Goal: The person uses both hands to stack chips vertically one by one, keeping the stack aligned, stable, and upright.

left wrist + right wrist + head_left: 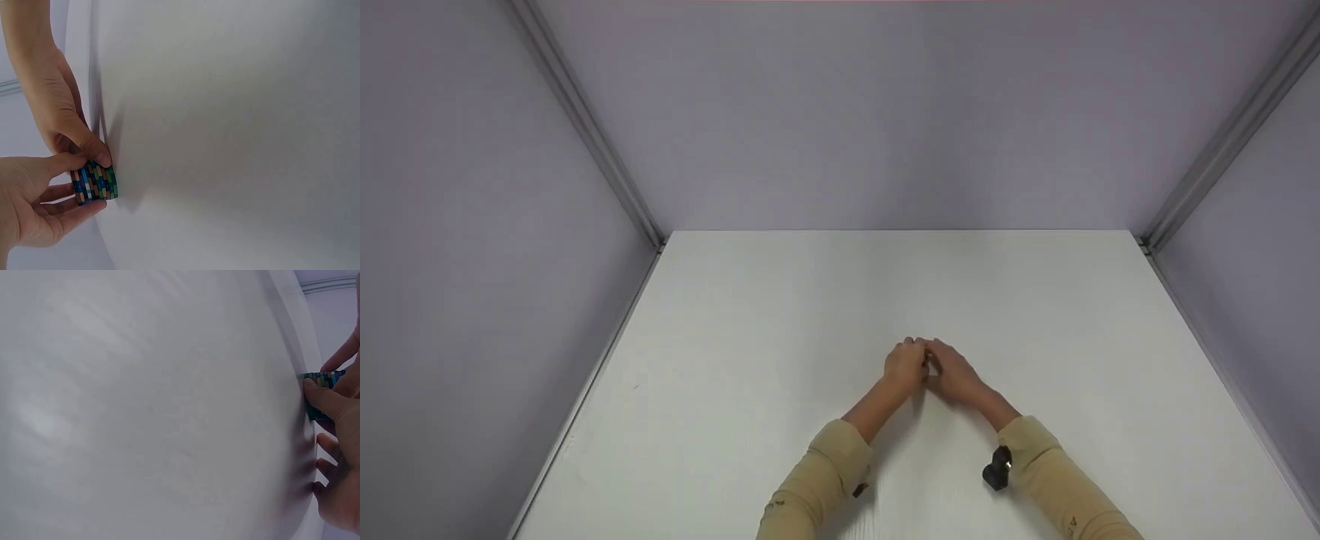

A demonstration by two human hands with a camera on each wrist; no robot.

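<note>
Near the front middle of the white table (780, 300), the left hand (904, 365) and the right hand (952, 373) meet fingertip to fingertip. Between them sits a small roll of patterned tape (94, 183), blue, green and orange, resting on the tabletop. Both hands pinch it, thumb and fingers curled onto its rim from opposite sides. Neither hand is nearer; the roll lies midway, its flat faces seemingly turned toward the two palms.

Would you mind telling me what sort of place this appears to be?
Probably a recording booth: a bare white table enclosed by plain lilac panels with metal corner rails. Both hands pinch a small patterned roll.
</note>
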